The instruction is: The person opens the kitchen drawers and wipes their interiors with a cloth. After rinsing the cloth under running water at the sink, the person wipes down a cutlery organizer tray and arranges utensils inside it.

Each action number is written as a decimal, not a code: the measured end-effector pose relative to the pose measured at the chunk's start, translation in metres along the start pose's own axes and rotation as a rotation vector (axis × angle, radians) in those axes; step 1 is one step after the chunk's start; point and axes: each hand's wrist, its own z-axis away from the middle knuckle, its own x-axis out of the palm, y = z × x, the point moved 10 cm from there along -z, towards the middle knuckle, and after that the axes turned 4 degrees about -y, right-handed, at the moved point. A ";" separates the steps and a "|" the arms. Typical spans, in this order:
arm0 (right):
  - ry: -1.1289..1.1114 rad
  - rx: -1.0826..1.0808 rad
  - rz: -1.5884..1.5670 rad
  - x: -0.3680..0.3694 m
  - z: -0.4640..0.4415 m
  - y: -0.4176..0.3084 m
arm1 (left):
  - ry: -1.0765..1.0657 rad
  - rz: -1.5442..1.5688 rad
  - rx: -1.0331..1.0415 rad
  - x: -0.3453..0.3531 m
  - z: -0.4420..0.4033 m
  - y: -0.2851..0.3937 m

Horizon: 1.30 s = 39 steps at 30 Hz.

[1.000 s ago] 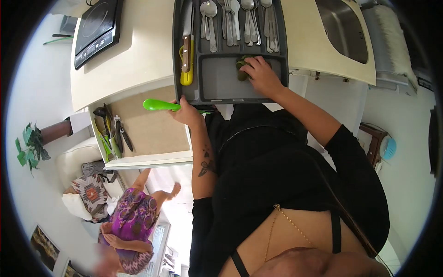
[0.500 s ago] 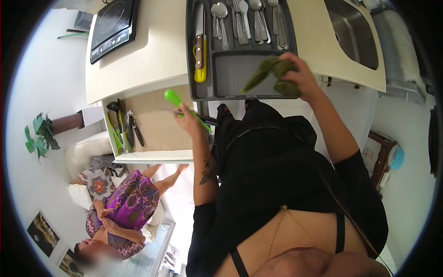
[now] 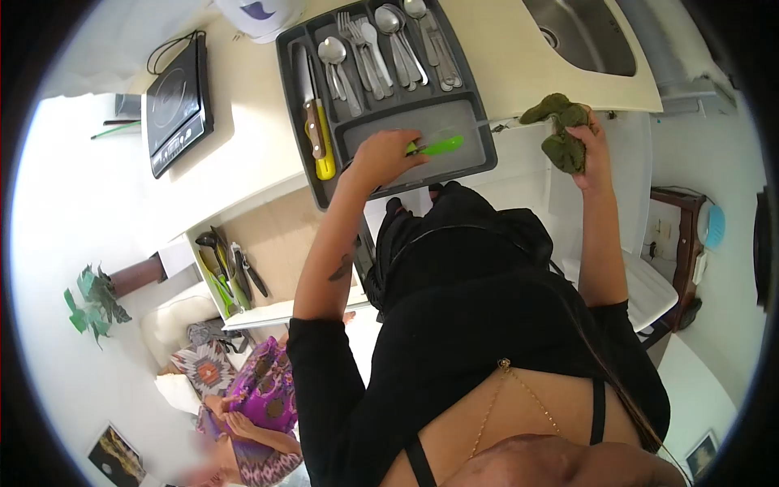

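My left hand [image 3: 388,158] is over the wide front compartment of a grey cutlery tray [image 3: 410,188], fingers closed around a bright green-handled utensil [image 3: 444,146]. Its working end is too blurred to name. My right hand [image 3: 596,154] is to the right of the tray, gripping a bunched dark green cloth [image 3: 565,134]. Spoons [image 3: 333,53] and forks [image 3: 357,36] lie in the tray's rear slots. A wooden-handled knife [image 3: 315,130] and a yellow-handled utensil [image 3: 325,158] lie in its left slot.
An open drawer [image 3: 280,252] at the left holds several dark and green utensils [image 3: 231,272]. An induction cooktop [image 3: 177,105] stands on the counter [image 3: 243,105], with a sink [image 3: 596,40] at the right. Another person [image 3: 260,398] sits at the lower left.
My left hand has moved from above the drawer to the tray with the green-handled utensil. My right hand has carried the cloth off the tray to the right. The view has shifted.
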 end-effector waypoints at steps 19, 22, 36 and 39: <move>0.063 0.022 0.026 -0.006 0.000 0.027 | 0.342 -0.099 0.026 -0.006 -0.009 -0.018; 0.013 0.032 0.087 0.006 -0.007 0.030 | 0.354 -0.079 -0.046 -0.022 0.009 -0.016; -0.098 -0.061 0.379 0.054 -0.029 0.022 | 0.482 -0.385 -0.165 -0.009 0.030 -0.038; -0.077 -0.065 0.382 0.048 -0.031 0.024 | 0.555 -0.347 -0.168 -0.018 0.031 -0.040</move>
